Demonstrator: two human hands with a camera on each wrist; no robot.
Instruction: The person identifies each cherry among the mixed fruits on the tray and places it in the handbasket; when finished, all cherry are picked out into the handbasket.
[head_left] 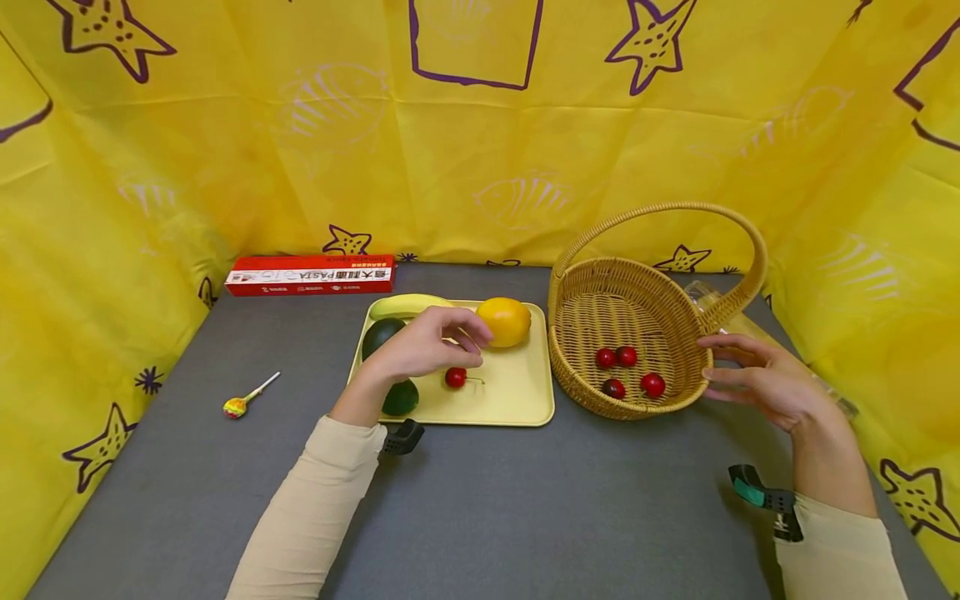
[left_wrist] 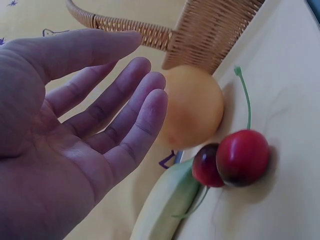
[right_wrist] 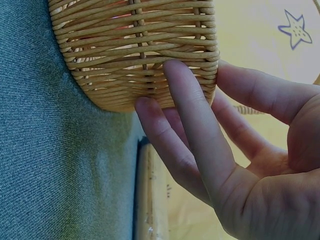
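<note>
My left hand [head_left: 427, 346] hovers over a cream tray [head_left: 517, 408], its fingers loosely bent with nothing between them. Below the fingertips lies a red cherry [head_left: 455, 377] with a green stem; the left wrist view shows a second, darker cherry [left_wrist: 206, 165] beside it. A lemon [head_left: 504, 322], a banana [head_left: 408, 305] and dark green rounded produce [head_left: 382, 335], partly hidden by the hand, share the tray. With its fingertips, my right hand [head_left: 772, 379] touches the outer right side of a wicker basket [right_wrist: 145, 50]. Several red cherries [head_left: 653, 385] lie inside the basket.
A red pasta box [head_left: 311, 277] lies at the back left. A lollipop [head_left: 236, 407] rests on the grey table [head_left: 525, 508] at the left. Behind the basket's right side is a partly hidden clear package [head_left: 757, 332]. Yellow patterned cloth [head_left: 480, 167] encloses the back and sides.
</note>
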